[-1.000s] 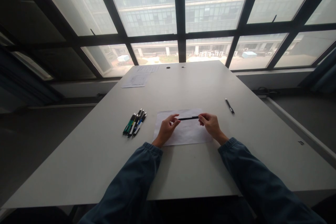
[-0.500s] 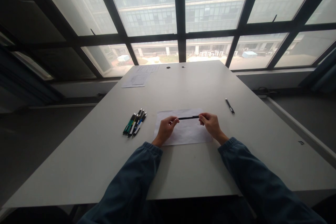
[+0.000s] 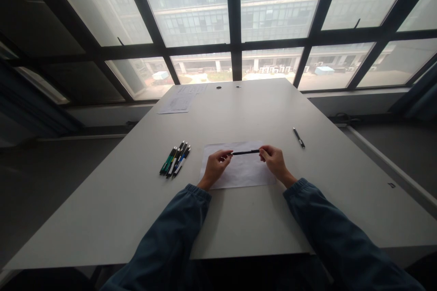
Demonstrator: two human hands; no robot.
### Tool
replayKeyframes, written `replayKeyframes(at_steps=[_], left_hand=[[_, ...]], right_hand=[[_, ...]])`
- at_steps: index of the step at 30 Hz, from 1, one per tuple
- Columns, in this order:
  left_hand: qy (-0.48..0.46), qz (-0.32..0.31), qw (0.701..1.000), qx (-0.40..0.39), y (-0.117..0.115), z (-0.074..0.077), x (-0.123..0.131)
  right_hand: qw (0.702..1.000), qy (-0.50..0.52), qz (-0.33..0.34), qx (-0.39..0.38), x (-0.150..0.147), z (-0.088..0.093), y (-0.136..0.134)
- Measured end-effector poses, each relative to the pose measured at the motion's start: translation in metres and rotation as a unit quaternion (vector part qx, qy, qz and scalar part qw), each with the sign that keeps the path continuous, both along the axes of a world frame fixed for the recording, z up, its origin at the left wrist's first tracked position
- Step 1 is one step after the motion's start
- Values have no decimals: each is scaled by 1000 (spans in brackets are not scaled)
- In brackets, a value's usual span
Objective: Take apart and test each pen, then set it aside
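A slim black pen [image 3: 246, 152] is held nearly level between my two hands, over a white sheet of paper [image 3: 244, 173]. My left hand [image 3: 215, 165] pinches its left end between thumb and fingers. At the other end, where the clip seems to be, my right hand [image 3: 273, 160] is closed on it. The fingers hide both tips of the pen. To the left of the paper lies a bunch of several pens [image 3: 175, 160] with green, white, blue and black barrels. One more black pen [image 3: 299, 137] lies alone to the right.
The white table [image 3: 136, 218] reaches forward to tall windows with dark frames [image 3: 235, 22]. Printed sheets [image 3: 176, 103] lie at its far left. Two small round holes or caps [image 3: 219, 87] show near the far edge, and a small dark mark [image 3: 391, 185] at the right.
My hands stay in almost the same place. The pen's right end and my right hand have shifted very slightly up, and the left fingers have moved a little on the pen.
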State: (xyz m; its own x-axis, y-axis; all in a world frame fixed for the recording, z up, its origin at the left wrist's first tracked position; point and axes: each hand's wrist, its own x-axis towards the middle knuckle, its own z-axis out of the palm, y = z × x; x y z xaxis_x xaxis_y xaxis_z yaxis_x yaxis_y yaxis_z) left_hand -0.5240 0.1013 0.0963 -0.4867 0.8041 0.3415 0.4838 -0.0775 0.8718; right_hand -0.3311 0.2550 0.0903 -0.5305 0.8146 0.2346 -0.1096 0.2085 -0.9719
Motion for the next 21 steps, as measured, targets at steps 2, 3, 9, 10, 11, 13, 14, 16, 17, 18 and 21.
replayKeyframes(at_steps=[2,3,9,10,11,13,14,16,17,18,21], left_hand=[[-17,-7,1000,2,0,-1,0],[-26,-10,1000,2,0,-1,1],[-38,-1,999,-9,0,1,2],[-37,3,999,-8,0,1,2],[-36,5,999,-6,0,1,1],[-33,7,999,-3,0,1,1],[-31,7,999,-1,0,0,0],[-31,7,999,2,0,1,0],[-32,8,999,3,0,1,-1],[-33,11,999,4,0,1,-1],[-38,22,999,6,0,1,-3]], right_hand=[[1000,1,-3,1,0,-1,0],[1000,1,-3,1,0,-1,0],[1000,4,1,1,-1,-5,2],[1000,6,0,2,-1,-5,2],[1000,8,-1,3,-1,-6,2],[1000,8,-6,6,-2,-6,3],[1000,8,-9,6,-2,-7,4],[1000,10,-17,4,-2,-9,5],[1000,12,-21,2,-2,-10,6],[1000,15,-26,0,-3,-11,7],[999,30,-41,-17,-3,-14,10]])
